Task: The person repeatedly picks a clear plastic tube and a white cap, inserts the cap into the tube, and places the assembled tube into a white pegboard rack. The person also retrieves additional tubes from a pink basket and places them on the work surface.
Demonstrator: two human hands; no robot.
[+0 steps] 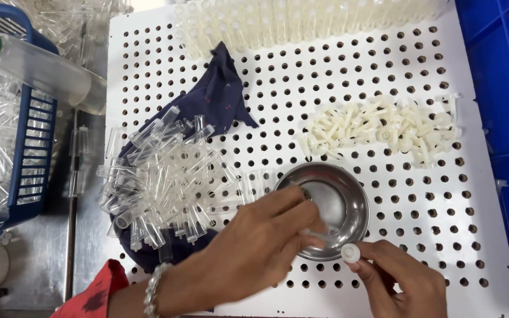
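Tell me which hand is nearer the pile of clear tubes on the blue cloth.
Left. The left hand lies right beside the pile of clear tubes, reaching over the steel bowl. The right hand is past the bowl, holding a small white cap.

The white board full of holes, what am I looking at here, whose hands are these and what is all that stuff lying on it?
This is one picture from a camera worn on a person's head, looking down at their own two bare hands. The perforated white board is the work surface. On it lie a pile of clear plastic tubes on a dark blue cloth, a heap of small white plastic pieces, and a steel bowl. The left hand reaches over the bowl with a clear tube, blurred. The right hand pinches a small white cap.
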